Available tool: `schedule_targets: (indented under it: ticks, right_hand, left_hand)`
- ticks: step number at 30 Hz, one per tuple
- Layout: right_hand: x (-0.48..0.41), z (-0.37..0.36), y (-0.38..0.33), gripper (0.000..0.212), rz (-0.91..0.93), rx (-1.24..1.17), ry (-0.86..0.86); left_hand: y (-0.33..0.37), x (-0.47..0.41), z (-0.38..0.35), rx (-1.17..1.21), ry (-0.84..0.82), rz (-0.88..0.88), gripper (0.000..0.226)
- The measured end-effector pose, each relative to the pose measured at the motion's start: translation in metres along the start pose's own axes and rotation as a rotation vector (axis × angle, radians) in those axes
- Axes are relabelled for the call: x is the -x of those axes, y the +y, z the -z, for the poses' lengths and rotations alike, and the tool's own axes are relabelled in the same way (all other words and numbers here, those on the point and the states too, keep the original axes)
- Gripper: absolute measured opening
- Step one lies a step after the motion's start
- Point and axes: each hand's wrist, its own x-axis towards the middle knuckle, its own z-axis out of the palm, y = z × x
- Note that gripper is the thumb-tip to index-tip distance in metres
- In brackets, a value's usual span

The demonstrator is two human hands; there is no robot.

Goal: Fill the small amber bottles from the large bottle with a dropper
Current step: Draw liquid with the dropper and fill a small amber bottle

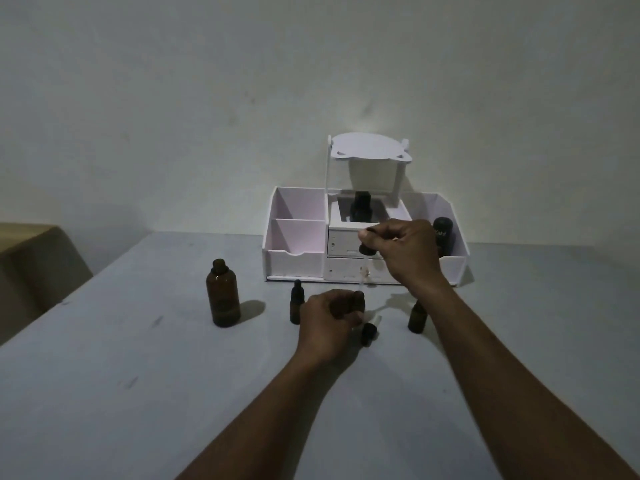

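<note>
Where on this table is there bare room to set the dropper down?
The table is bare left of the large bottle and along the near edge in front of it. Another free patch lies right of the rightmost small bottle, before the organizer. The middle is crowded: left hand, loose cap and capped small bottle sit close together.

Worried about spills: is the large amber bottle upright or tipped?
Upright: the large amber bottle stands on its base on the table.
</note>
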Motion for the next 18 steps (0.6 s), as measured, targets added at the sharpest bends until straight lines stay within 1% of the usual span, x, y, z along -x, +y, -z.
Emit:
schedule_targets:
  ticks: [4,6,8,10,11,15,18]
  right_hand:
    - [0.001,0.003,-0.002,0.015,0.033,0.010,-0.033]
    - [0.002,0.004,-0.004,0.015,0.056,0.010,-0.039]
    - [0.002,0.006,-0.008,0.014,0.074,-0.002,-0.019]
    - [0.002,0.010,-0.013,0.013,0.099,-0.018,0.014]
    - [0.002,0.012,-0.017,0.012,0.115,-0.029,0.033]
    - [0.007,0.016,-0.038,0.012,0.171,-0.100,0.094]
    - [0.013,0.008,-0.059,0.013,0.192,-0.156,0.069]
  left_hand:
    - [-0.001,0.003,0.001,-0.144,0.005,-0.071,0.035]
    - [-0.002,0.007,0.002,-0.269,-0.005,-0.148,0.038]
    - [0.001,0.014,0.003,-0.388,-0.037,-0.213,0.046]
    - [0.001,0.016,0.007,-0.453,-0.026,-0.242,0.055]
    - [0.001,0.017,0.010,-0.523,-0.011,-0.263,0.056]
    - [0.000,0.032,0.032,-0.737,-0.029,-0.330,0.050]
    - [0.012,0.051,0.062,-0.756,-0.036,-0.351,0.042]
